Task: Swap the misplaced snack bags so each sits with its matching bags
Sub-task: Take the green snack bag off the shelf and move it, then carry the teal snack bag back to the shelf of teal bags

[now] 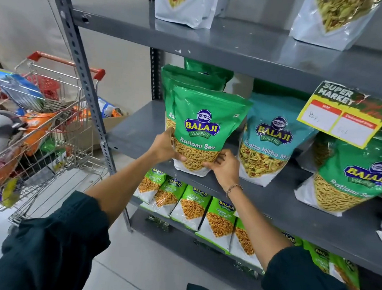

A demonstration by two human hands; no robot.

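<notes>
A green Ratlami Sev bag (206, 125) stands upright at the front left of the grey middle shelf (136, 131), with more green bags (186, 78) behind it. My left hand (166, 146) grips its lower left edge and my right hand (226, 167) grips its lower right corner. Right beside it stands a teal Khatta Mitha Mix bag (270, 139). Further right, another green Ratlami Sev bag (351, 180) leans on the same shelf, partly behind a yellow price tag (345, 115).
White clear-window snack bags (185, 4) stand on the top shelf. Several light-green Chana Jor Garam bags (194, 207) line the shelf below. A shopping cart (38, 132) full of mixed packets stands at the left, beside the rack's perforated upright (81, 72).
</notes>
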